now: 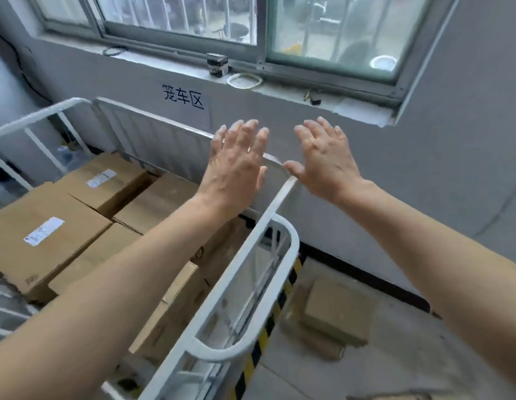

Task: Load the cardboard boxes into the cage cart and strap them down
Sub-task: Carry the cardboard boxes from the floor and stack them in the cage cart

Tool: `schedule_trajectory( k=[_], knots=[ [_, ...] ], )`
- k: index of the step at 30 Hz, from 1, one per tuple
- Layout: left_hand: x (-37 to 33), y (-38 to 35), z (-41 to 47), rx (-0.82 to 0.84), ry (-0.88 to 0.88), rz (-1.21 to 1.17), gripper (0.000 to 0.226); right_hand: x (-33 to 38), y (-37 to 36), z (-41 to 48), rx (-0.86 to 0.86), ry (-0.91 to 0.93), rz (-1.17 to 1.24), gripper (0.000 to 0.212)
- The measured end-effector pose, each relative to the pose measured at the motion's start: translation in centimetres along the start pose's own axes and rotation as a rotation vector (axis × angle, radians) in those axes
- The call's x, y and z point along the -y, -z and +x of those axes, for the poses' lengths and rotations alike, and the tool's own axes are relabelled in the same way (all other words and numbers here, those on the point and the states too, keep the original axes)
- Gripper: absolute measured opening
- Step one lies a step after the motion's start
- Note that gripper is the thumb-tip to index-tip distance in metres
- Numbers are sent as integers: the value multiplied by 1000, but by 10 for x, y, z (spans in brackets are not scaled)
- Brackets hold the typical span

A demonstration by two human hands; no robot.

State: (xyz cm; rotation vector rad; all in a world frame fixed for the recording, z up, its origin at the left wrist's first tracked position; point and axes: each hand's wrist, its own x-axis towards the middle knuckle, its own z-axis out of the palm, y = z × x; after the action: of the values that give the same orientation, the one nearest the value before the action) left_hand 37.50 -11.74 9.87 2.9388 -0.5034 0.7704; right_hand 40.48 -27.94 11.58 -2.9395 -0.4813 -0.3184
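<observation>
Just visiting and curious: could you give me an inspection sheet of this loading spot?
Surface: grey concrete floor, yellow-black striped tape.
Job's things: brown cardboard boxes inside white metal cage cart; another brown cardboard box on floor; no strap seen.
Clutter: white ring, small black-silver object on windowsill.
Hands: left hand, right hand open, holding nothing.
Cables: dark coiled cord on windowsill.
Surroundings: grey wall, paper sign, sliding window.

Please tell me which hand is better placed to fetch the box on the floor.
Probably right: the right hand is outside the white metal cage cart, on the side of the brown cardboard floor box; the left hand is over the cart.
</observation>
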Motion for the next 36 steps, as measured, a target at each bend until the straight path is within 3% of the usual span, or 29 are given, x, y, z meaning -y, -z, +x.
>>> schedule_trajectory(
  k=[5,10,14,19,29,36],
  knots=[
    [-115,-31,13,34,-142,-185,58,-97,-4,-67,82,-282,11,66],
    [-207,-87,8,257,-204,-248,60,-180,-41,-134,203,-501,20,67],
    [-235,-145,-13,441,-134,-256,56,-223,-89,-178,305,-591,21,55],
    [-254,-185,-47,606,-155,-282,53,-247,-129,-231,424,-718,58,52],
    [-351,-216,-81,727,-555,-402,50,-262,-129,-367,383,-1154,54,60],
    [-412,-233,-135,891,-732,-407,54,-251,-153,-484,387,-1533,249,64]
  ],
)
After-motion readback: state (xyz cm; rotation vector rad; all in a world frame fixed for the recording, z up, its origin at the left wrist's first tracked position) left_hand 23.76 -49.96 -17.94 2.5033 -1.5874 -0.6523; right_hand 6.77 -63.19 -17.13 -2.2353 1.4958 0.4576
